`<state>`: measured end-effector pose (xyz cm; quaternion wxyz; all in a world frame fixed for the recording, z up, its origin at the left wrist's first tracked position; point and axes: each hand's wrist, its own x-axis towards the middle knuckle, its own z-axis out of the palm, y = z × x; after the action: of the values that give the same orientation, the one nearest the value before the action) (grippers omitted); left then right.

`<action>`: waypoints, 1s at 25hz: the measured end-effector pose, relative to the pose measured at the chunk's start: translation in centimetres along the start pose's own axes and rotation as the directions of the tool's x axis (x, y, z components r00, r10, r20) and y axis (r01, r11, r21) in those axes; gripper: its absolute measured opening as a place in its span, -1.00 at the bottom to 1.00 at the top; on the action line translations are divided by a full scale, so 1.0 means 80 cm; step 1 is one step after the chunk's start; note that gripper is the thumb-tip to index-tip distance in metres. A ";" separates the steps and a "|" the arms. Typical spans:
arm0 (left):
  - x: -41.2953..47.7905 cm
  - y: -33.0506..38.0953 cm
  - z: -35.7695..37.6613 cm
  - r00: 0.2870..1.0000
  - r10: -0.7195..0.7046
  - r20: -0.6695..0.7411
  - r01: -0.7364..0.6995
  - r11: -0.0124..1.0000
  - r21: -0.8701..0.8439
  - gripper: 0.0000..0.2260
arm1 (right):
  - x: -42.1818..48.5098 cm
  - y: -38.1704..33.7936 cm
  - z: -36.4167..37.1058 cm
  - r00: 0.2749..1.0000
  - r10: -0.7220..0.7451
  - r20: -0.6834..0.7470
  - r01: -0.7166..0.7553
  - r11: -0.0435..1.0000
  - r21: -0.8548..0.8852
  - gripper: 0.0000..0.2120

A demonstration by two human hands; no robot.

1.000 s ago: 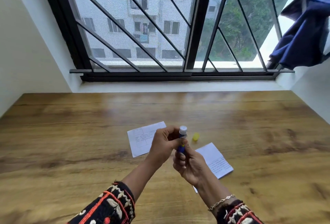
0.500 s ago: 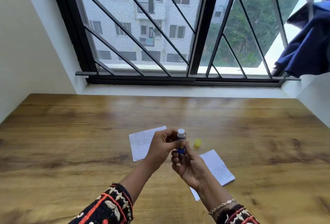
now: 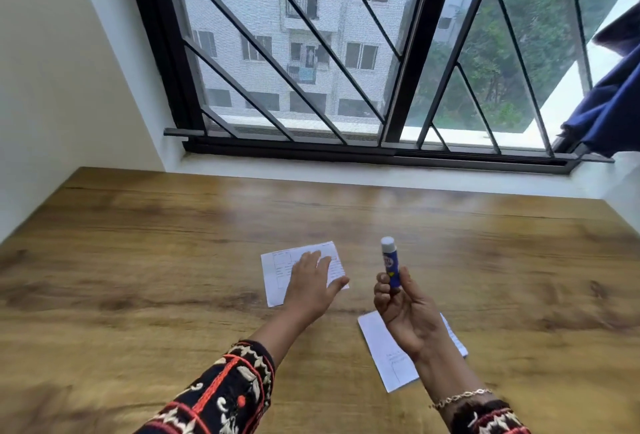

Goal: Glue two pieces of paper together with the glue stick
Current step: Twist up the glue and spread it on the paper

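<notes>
The right hand (image 3: 405,312) gripped the glue stick (image 3: 390,264) by its lower end, fingers and thumb curled round the blue barrel. It held the stick upright above the tabletop (image 3: 138,260) with the pale tip on top, presumably so the glue touched nothing before it was needed. The left hand (image 3: 311,281) lay spread, fingers straight, over the farther paper (image 3: 273,278), most likely to pin it flat for gluing. Motion blur made it hard to tell whether the palm pressed down or hovered just above. The second paper (image 3: 391,361) lay nearer the person, partly hidden beneath the right hand and wrist, ready to be joined.
</notes>
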<state>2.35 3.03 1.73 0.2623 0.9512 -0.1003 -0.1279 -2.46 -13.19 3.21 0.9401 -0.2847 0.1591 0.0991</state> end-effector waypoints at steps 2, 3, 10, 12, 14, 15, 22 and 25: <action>0.004 -0.009 0.006 0.991 -0.067 0.119 0.050 0.989 0.141 -0.38 | -0.001 -0.005 -0.002 1.000 0.000 -0.018 0.000 1.000 0.005 -0.24; 0.004 -0.011 0.008 0.984 -0.090 0.156 0.063 0.984 0.168 -0.35 | -0.002 -0.006 -0.003 1.000 0.002 -0.028 -0.002 1.000 -0.002 -0.21; -0.014 -0.015 0.018 0.968 -0.096 0.233 0.036 0.968 0.250 -0.33 | -0.007 -0.006 -0.003 0.996 0.010 -0.094 -0.014 0.999 -0.043 -0.17; -0.025 -0.016 0.018 0.970 -0.082 0.229 0.021 0.966 0.256 -0.34 | -0.007 -0.004 0.000 0.995 0.022 -0.098 -0.026 0.999 -0.042 -0.19; -0.037 -0.016 0.020 0.974 -0.072 0.217 0.011 0.963 0.270 -0.38 | -0.005 -0.001 0.001 0.995 0.024 -0.095 -0.027 0.999 -0.037 -0.22; -0.042 -0.016 0.020 0.978 -0.062 0.201 0.002 0.959 0.284 -0.42 | -0.003 0.001 0.002 0.996 0.019 -0.090 -0.022 0.999 -0.038 -0.24; -0.048 -0.015 0.013 0.998 0.032 0.052 -0.048 0.937 0.346 -0.77 | 0.030 0.024 0.030 0.987 0.050 -0.155 -0.074 0.984 -0.159 -0.75; -0.048 -0.012 0.008 0.998 0.023 0.059 -0.040 0.948 0.315 -0.78 | 0.060 0.031 0.053 0.987 0.062 -0.151 -0.105 0.947 -0.302 -0.80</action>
<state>-1.34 4.54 1.41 0.1058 0.9754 -0.1416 -0.1317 2.30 -8.29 3.59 0.8654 -0.4276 0.2189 0.1425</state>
